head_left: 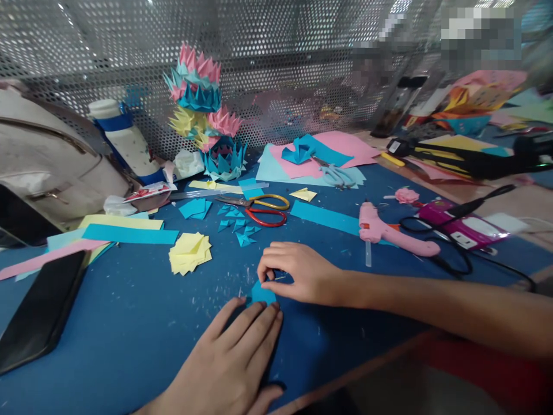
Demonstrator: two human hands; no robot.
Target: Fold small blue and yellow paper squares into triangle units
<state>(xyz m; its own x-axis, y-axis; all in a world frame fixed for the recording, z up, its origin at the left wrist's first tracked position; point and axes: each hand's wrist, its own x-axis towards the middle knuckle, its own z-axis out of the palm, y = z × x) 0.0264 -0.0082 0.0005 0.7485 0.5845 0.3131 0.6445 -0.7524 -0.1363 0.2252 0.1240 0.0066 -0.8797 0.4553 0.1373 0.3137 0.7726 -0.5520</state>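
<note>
A small blue paper piece [262,293] lies on the blue tabletop [142,323] near its front edge. My left hand [235,354] rests flat with its fingers spread, the fingertips pressing on the paper's lower edge. At the paper's upper side is my right hand [305,272], its fingers curled and thumb and fingertips close together on the paper's edge. Yellow paper squares [190,252] lie in a pile to the left. Small folded blue pieces [246,235] sit just beyond my hands, beside scissors [268,210] with yellow and red handles.
Pink glue gun [393,233] and its cable lie at right, with a purple box [462,222]. A phone [43,308], paper strips [129,233], a bottle [127,141] and a bag [56,155] are left. A folded-paper model [224,158] stands behind, by a perforated metal panel [280,69].
</note>
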